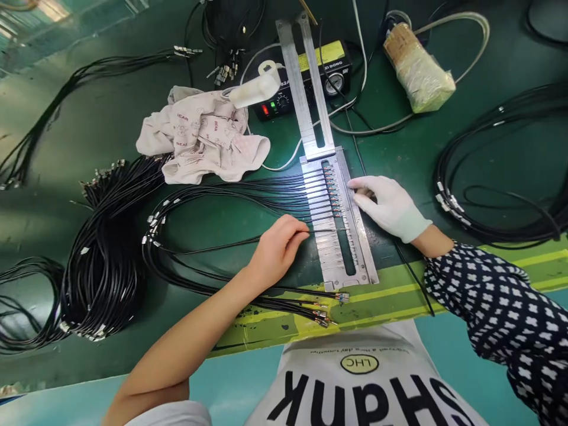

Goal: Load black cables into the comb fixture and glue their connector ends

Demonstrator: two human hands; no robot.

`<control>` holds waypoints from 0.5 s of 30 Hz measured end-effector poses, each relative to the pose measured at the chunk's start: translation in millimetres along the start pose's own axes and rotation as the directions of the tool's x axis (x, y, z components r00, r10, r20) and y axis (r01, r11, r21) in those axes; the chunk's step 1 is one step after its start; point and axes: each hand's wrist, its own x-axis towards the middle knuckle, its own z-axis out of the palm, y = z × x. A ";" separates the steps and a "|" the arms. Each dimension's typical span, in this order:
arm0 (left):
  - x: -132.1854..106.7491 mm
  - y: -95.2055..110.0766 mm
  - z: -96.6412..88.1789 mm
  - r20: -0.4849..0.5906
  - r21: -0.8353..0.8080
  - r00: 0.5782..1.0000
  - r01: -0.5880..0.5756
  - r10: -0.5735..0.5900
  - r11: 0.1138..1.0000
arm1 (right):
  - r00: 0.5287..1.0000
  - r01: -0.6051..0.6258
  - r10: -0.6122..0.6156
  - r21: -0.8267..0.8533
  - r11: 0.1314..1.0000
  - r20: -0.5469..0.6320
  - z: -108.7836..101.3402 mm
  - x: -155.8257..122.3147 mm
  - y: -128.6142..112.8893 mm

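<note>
My bare left hand (279,245) pinches a black cable (239,243) between thumb and fingers, just left of a slotted metal fixture (317,222). The cable's end runs into one of the fixture's grooves. Above it, several black cables (284,188) lie side by side in the grooves, with their metal-tipped ends over the long opening. My right hand (386,207), in a white glove, grips the fixture's right edge with thumb and forefinger; its other fingers are partly hidden. Below my left hand, loose cable ends with metal connectors (323,319) lie at the table edge.
A thick bundle of black cables (104,266) lies left, beside a crumpled printed cloth (204,133). Behind the fixture stand a hinged metal frame (295,77) and a black control box (339,65). A taped block (419,71) and coiled cables (448,160) are on the right.
</note>
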 end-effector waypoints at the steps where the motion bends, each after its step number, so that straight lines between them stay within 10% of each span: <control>1: 4.8 -2.1 8.0 0.014 0.004 1.000 -0.024 0.024 1.000 | 1.000 0.003 -0.003 0.001 1.000 -0.003 -0.5 0.0 -0.6; 15: 25.5 -16.5 7.7 0.259 0.294 0.946 -0.270 0.195 0.917 | 1.000 0.031 -0.031 0.022 0.999 -0.001 -2.7 2.7 0.7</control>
